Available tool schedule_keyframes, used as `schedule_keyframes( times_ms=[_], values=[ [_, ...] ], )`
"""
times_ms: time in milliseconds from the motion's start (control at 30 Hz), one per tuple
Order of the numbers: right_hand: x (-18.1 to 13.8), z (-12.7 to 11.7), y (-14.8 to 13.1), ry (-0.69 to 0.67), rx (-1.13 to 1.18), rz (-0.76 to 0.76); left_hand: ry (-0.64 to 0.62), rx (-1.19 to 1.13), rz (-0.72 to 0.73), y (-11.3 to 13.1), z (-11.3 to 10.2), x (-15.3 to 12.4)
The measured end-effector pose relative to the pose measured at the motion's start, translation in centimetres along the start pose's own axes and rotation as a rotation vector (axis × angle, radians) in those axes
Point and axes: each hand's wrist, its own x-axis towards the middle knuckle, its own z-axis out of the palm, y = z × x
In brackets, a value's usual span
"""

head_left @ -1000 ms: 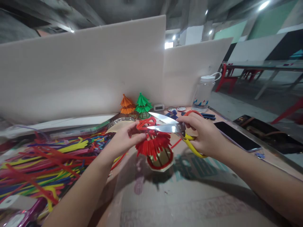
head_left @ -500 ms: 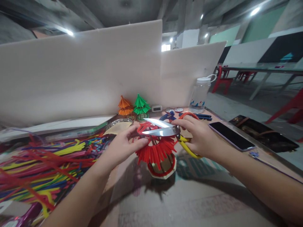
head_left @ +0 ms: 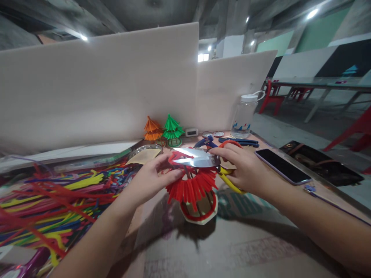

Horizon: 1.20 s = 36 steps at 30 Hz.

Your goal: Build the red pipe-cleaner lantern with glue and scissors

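Observation:
A red pipe-cleaner lantern model with a fringed roof stands on a cardboard base in the middle of the table. My left hand pinches its left upper edge, fingers closed on the red fringe. My right hand grips scissors with yellow and red handles. The blades are nearly closed over the top of the red model, pointing left.
A heap of coloured pipe cleaners covers the left of the table. Small orange and green models stand by the white partition. A water bottle, a phone and a round tin are nearby.
The scissor blades have closed from wide apart to nearly together over the model's top. The model and both hands shifted slightly lower and right.

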Motion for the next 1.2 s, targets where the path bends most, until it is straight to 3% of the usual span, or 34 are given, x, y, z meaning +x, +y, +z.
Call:
schedule_keyframes(
  times_ms=[300, 467, 667, 800, 867, 1067, 1200],
  values=[
    [-0.4, 0.3, 0.4, 0.118, -0.154, -0.106, -0.030, 0.008, -0.013, 0.5, 0.3, -0.2],
    [-0.6, 0.3, 0.6, 0.086, -0.095, -0.137, -0.021, 0.050, -0.001, 0.1, -0.2, -0.3],
    [0.4, 0.4, 0.7, 0.061, 0.051, 0.135, 0.052, 0.152, 0.052, -0.6, -1.2, 0.2],
    [1.0, 0.5, 3.1, 0.027, 0.137, 0.315, 0.091, 0.207, 0.010, -1.4, -2.0, 0.9],
    [1.0, 0.6, 4.8, -0.021, 0.143, 0.399, 0.105, 0.260, 0.007, -1.9, -2.3, 1.2],
    [-0.7, 1.6, 9.1, -0.498, 0.022, 0.515, 0.107, 0.492, 0.040, -2.7, -2.2, 2.0],
    [-1.9, 3.5, 11.0, -0.583, -0.032, 0.543, 0.070, 0.538, 0.058, -3.2, -1.7, 2.3]
  ],
)
